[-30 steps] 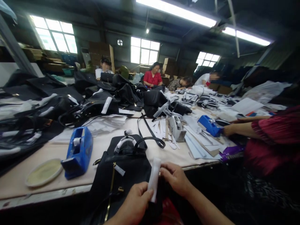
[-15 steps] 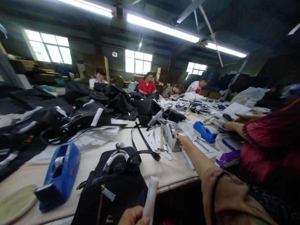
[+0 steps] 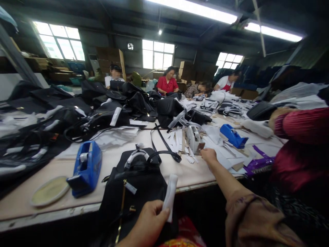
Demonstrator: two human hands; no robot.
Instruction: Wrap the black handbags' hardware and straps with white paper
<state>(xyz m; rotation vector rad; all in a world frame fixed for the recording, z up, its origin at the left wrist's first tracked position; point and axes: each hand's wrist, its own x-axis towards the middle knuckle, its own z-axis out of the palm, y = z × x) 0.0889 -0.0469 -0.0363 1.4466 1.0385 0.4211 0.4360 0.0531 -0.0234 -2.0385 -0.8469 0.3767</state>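
Note:
My left hand [image 3: 151, 218] is closed, with the thumb pressing a folded strip of white wrapping paper [image 3: 173, 187] that stands up from the fingers. Beneath it, a black backpack [image 3: 144, 187] leans over the table's front edge, with gold zips, a small wrapped zip pull [image 3: 130, 187] and a white-wrapped top handle [image 3: 136, 156]. My right hand [image 3: 209, 156] reaches forward, fingertips pinched together at the front end of a grey tape dispenser [image 3: 193, 137]. Whatever is between those fingertips is too small to make out. A black strap [image 3: 164, 145] trails behind the backpack.
Left of the backpack stand a blue tape dispenser [image 3: 87, 168] and a round yellowish dish [image 3: 50, 191]. Another blue dispenser [image 3: 233, 136] sits to the right, near purple plastic [image 3: 259, 163]. Black bags [image 3: 138, 106] are heaped behind. A co-worker's red sleeve [image 3: 305, 125] is close on the right.
The view has tilted down and turned left, showing more of my left hand. My right hand stays at the grey dispenser. The co-worker at right has shifted a black item.

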